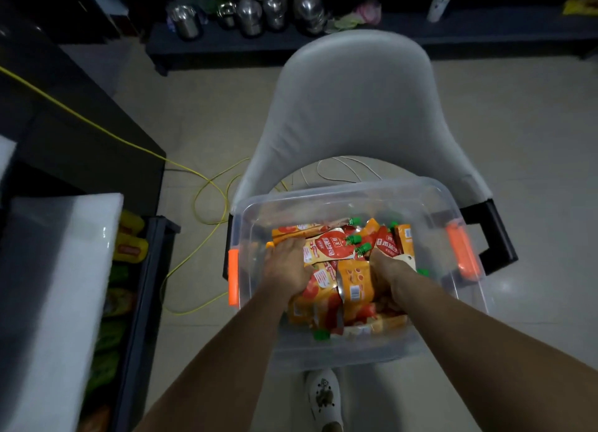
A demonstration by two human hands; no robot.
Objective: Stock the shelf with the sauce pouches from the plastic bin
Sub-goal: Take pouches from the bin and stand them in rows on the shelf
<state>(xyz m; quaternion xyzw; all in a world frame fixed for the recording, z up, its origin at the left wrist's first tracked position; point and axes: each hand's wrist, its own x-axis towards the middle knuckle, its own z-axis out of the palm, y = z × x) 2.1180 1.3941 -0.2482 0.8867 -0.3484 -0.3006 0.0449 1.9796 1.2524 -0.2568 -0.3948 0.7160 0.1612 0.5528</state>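
1. While both arms reach in, the sauce pouches [336, 269] are clasped from both sides by the left hand [286, 263] and right hand [390, 274].
2. They are heaped inside the plastic bin [349, 192].
3. Beyond, the bin is carried by a grey chair [352, 101].

Grey chair [349, 107], yellow cable [207, 198] on floor, steel pots [249, 15] beyond.

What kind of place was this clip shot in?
Likely a small shop or stockroom: steel pots on a low dark shelf, packaged goods racked at left, a plastic bin of sauce pouches.
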